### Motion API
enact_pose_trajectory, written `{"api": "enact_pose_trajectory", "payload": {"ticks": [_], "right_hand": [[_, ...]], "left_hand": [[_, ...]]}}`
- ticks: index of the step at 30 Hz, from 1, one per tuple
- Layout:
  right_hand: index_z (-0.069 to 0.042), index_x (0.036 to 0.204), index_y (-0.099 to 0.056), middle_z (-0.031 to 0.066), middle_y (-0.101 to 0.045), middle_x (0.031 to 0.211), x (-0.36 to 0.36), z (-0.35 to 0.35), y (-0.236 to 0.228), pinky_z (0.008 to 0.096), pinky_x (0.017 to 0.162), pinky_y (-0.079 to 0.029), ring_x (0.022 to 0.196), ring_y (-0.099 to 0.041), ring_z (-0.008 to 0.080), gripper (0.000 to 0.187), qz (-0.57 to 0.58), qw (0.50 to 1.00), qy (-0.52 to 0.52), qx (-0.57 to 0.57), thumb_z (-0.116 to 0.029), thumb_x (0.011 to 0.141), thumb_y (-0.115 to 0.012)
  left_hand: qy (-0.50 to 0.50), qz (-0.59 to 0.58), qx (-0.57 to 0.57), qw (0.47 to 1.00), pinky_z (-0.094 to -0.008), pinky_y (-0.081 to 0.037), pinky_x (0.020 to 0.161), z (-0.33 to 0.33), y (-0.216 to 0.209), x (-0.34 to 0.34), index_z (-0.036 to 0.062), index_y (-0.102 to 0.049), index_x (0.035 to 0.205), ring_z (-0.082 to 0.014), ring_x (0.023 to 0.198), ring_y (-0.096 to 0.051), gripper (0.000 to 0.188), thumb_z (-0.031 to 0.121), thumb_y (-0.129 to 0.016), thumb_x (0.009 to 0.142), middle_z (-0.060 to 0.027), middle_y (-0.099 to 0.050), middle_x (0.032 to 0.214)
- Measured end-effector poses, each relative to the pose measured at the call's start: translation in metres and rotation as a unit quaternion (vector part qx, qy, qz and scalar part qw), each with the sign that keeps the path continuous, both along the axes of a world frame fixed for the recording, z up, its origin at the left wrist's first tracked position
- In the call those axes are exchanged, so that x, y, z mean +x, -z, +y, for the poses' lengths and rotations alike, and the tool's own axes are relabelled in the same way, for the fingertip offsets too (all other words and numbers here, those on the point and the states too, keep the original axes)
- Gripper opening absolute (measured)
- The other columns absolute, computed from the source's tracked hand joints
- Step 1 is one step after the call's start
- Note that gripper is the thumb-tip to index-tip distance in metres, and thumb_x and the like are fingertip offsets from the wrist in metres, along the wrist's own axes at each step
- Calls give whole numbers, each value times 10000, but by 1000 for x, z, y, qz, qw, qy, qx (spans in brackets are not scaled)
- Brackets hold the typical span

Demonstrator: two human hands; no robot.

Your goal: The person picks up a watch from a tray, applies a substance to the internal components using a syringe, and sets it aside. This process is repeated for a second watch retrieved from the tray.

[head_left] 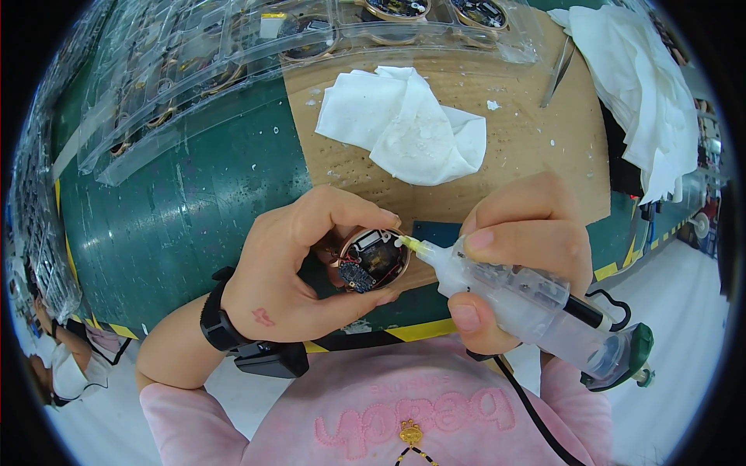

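Note:
Between the thumb and fingers of my left hand (pixel 291 264) sits a round watch-like case (pixel 376 259) with a copper-coloured rim, its inside facing up. A small circuit board, red wires and a white part show within it. My right hand (pixel 528 241) is wrapped round a clear glue syringe (pixel 528 311) with white filling, a green end cap and a black cable or tube. The yellow-green needle tip (pixel 410 243) meets the case's upper right rim, beside a small white blob. Whether the tip touches the blob I cannot tell.
A crumpled white cloth (pixel 408 128) lies on a brown cardboard sheet (pixel 544 155) over the green mat (pixel 186 225). Tweezers (pixel 558 70) rest near a pile of white cloths (pixel 645 93). Clear plastic trays (pixel 225 58) with more round cases stand at the back left.

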State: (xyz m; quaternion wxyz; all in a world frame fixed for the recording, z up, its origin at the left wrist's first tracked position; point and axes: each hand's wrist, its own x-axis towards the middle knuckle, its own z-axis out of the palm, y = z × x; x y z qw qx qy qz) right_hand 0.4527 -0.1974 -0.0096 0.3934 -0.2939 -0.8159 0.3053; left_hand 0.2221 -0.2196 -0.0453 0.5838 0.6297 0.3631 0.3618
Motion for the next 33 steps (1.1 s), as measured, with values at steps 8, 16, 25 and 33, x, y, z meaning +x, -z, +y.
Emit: {"api": "enact_pose_trajectory", "payload": {"ticks": [8,16,25,33], "right_hand": [[-72,1024,-536,113,-542,852,0,3,1,252,518,-424,636,-530,159,402,1,1000,-6,22,-298,761,-740],[-56,1040,-531,119,-548,887,4,1,-3,265,582,-448,689,-544,173,416,46,999,11,0,-298,772,-739],[-35,996,-581,92,-562,923,-4,24,13,295,744,-444,837,-555,192,286,3,985,138,-107,-141,779,-734],[-43,981,-595,91,-576,927,-5,24,11,293,731,-453,831,-569,199,268,41,989,120,-71,-98,760,-737]], "left_hand": [[5,-12,-7,1000,-218,-492,652,2,1,1,49,-574,1129,-125,810,-644,506,68,-816,685,-45,-630,983],[-7,-2,-23,1000,-219,-498,665,1,-4,-1,51,-539,1147,-106,835,-630,532,63,-814,691,-41,-629,972],[-103,-13,73,992,-247,-482,731,24,-36,-16,38,-544,1125,-109,916,-578,511,66,-810,688,-63,-560,1019],[-172,289,279,900,-315,-464,736,104,-65,-37,55,-605,1090,-228,844,-566,407,114,-761,718,-104,-549,990]]}}
